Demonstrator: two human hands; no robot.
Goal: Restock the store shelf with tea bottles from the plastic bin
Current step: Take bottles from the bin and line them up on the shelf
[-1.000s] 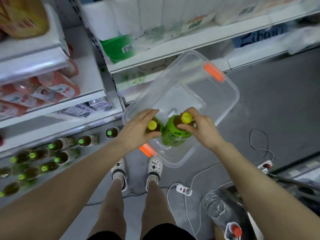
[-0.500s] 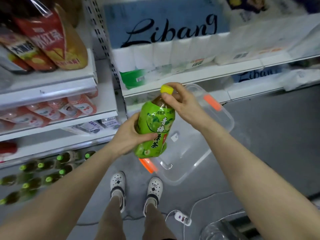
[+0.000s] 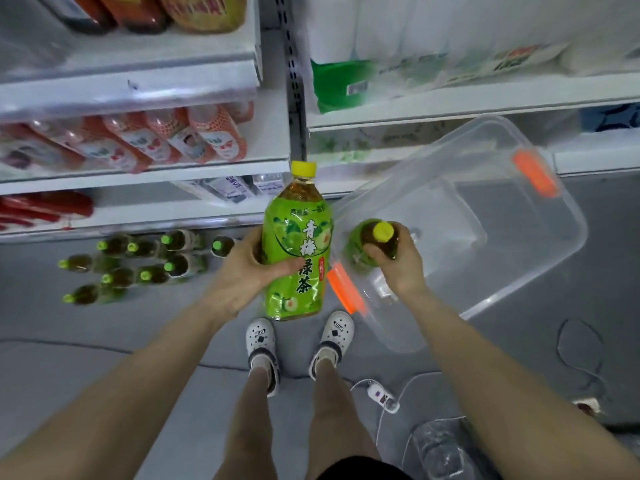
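Observation:
My left hand (image 3: 247, 271) grips a large green-labelled tea bottle (image 3: 298, 247) round its body, held upright above the floor in front of the shelf. My right hand (image 3: 398, 265) grips the neck of a second tea bottle (image 3: 367, 247) with a yellow cap, standing at the near left end of the clear plastic bin (image 3: 519, 237). The bin sits on the floor, tilted diagonally, with orange latches. Several small tea bottles (image 3: 138, 265) with green caps stand on the bottom shelf level at the left.
White store shelves (image 3: 145, 174) hold pink-labelled bottles at the left and tissue packs (image 3: 433, 39) at the right. My feet in white clogs (image 3: 298, 344) stand below the bottles. A power strip and cables (image 3: 381, 398) lie on the grey floor, with a clear container (image 3: 440, 448) at the bottom.
My right hand let go of the first bottle's cap and dropped to the second bottle in the bin. The left hand alone holds the first bottle, lower than before. The view tilted down.

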